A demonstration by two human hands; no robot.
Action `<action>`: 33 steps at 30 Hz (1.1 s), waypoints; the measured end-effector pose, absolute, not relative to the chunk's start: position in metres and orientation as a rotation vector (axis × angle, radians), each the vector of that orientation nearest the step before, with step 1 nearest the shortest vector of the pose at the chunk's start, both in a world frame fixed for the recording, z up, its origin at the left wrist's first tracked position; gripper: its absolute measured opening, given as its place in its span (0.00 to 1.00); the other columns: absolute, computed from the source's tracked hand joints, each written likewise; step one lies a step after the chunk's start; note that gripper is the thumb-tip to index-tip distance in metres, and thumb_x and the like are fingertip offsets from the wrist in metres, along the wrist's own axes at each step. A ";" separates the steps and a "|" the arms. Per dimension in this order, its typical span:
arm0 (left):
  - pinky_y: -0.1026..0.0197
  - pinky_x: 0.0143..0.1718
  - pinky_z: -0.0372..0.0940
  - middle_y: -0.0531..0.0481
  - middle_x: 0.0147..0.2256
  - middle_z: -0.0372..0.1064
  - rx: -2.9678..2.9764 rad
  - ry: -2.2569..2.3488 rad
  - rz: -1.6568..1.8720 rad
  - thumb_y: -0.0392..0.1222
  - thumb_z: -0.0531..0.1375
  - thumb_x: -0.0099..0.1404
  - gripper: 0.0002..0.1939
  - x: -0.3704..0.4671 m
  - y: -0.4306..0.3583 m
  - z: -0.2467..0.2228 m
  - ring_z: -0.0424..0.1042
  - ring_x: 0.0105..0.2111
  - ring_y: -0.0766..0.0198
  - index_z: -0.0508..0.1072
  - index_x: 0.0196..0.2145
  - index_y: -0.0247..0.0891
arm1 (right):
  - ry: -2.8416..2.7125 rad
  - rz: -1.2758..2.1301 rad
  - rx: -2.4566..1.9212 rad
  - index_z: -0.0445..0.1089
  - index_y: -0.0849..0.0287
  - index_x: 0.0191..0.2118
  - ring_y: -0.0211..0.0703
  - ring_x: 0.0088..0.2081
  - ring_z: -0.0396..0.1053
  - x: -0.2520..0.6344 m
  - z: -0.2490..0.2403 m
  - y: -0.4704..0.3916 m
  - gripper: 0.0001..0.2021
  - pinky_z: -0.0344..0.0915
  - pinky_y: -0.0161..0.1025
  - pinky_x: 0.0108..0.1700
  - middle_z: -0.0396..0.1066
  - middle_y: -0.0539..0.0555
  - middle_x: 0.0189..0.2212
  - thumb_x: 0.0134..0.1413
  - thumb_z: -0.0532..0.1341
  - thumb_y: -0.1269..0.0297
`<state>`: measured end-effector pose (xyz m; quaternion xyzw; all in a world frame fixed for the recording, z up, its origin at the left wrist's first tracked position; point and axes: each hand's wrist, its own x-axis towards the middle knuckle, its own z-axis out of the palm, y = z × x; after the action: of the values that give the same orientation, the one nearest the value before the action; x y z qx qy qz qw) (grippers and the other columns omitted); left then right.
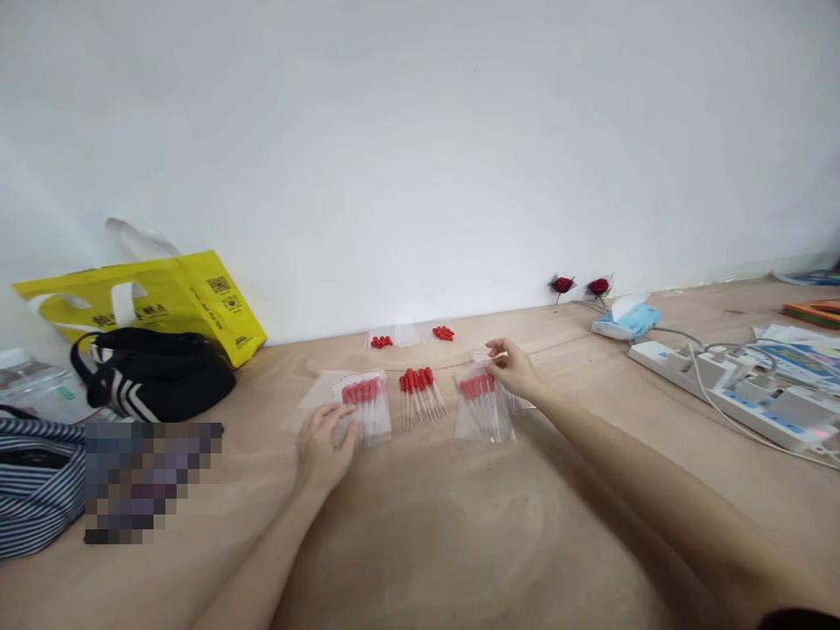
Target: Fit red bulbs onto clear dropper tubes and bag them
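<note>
My left hand [326, 440] rests on the table with its fingers apart, at the lower left edge of a clear zip bag [377, 429]. In that bag lie several thin pale sticks with red tips. With thumb and finger pinched together, my right hand [515, 367] holds the top corner of a second clear zip bag [469, 424], which contains similar red-tipped sticks. Between the two bags a loose row of red-tipped sticks [422, 398] lies fanned out, tips away from me. Farther back are two small clusters of red pieces, a left cluster [381, 342] and a right cluster [444, 333].
To the left stand a yellow bag [171, 293], a black pouch [177, 372] and a striped bag [39, 490]. On the right are a tissue pack [626, 324], a power strip [728, 398] with cables, and papers [801, 354]. Two dark red flowers [563, 285] lean near the wall.
</note>
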<state>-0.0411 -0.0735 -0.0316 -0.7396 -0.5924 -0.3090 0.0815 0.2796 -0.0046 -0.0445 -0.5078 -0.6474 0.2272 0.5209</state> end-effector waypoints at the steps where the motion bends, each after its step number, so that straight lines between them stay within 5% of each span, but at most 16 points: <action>1: 0.55 0.48 0.58 0.45 0.41 0.66 -2.106 -1.879 -0.866 0.43 0.52 0.57 0.12 -0.052 -0.067 -0.031 0.64 0.44 0.56 0.72 0.37 0.40 | -1.558 0.515 -1.232 0.58 0.62 0.40 0.31 0.24 0.62 0.280 -0.043 0.006 0.14 0.63 0.33 0.29 0.60 0.49 0.29 0.42 0.54 0.71; 8: 0.55 0.52 0.53 0.39 0.50 0.61 -1.741 -2.282 -0.507 0.43 0.47 0.62 0.21 -0.107 -0.035 -0.031 0.55 0.54 0.52 0.66 0.49 0.32 | -1.653 0.271 -1.303 0.64 0.62 0.35 0.42 0.36 0.63 0.275 -0.046 0.026 0.11 0.61 0.41 0.41 0.61 0.56 0.36 0.42 0.52 0.76; 11: 0.54 0.48 0.57 0.38 0.49 0.64 -1.756 -2.344 -0.440 0.46 0.49 0.60 0.23 -0.114 -0.027 -0.031 0.59 0.51 0.49 0.67 0.48 0.30 | -1.711 0.174 -1.288 0.66 0.61 0.34 0.46 0.41 0.61 0.262 -0.048 0.006 0.10 0.57 0.43 0.45 0.62 0.58 0.36 0.44 0.53 0.74; 16: 0.56 0.38 0.63 0.40 0.42 0.71 -1.759 -2.426 -0.359 0.42 0.49 0.59 0.17 -0.121 -0.022 -0.030 0.69 0.40 0.49 0.74 0.38 0.34 | -2.098 -0.017 -1.199 0.68 0.60 0.34 0.45 0.40 0.62 0.225 -0.047 -0.038 0.08 0.54 0.41 0.43 0.67 0.57 0.35 0.50 0.52 0.69; 25: 0.57 0.29 0.65 0.39 0.32 0.74 -1.603 -2.547 -0.341 0.40 0.46 0.62 0.19 -0.122 -0.041 -0.014 0.72 0.36 0.48 0.75 0.38 0.32 | -1.964 0.215 -1.907 0.71 0.63 0.29 0.51 0.37 0.68 0.187 -0.035 -0.036 0.14 0.55 0.42 0.37 0.72 0.62 0.31 0.48 0.54 0.58; 33: 0.55 0.33 0.66 0.48 0.28 0.75 -1.604 -2.511 -0.420 0.44 0.51 0.59 0.16 -0.135 -0.118 0.002 0.71 0.37 0.47 0.75 0.38 0.39 | -1.895 0.254 -1.935 0.71 0.65 0.27 0.53 0.35 0.69 0.187 -0.033 -0.035 0.14 0.55 0.44 0.39 0.72 0.65 0.29 0.50 0.52 0.60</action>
<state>-0.1351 -0.1178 0.0019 -0.5320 -0.8326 -0.1393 0.0662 0.1872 -0.0346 -0.0333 -0.6955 -0.6813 0.0912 0.2092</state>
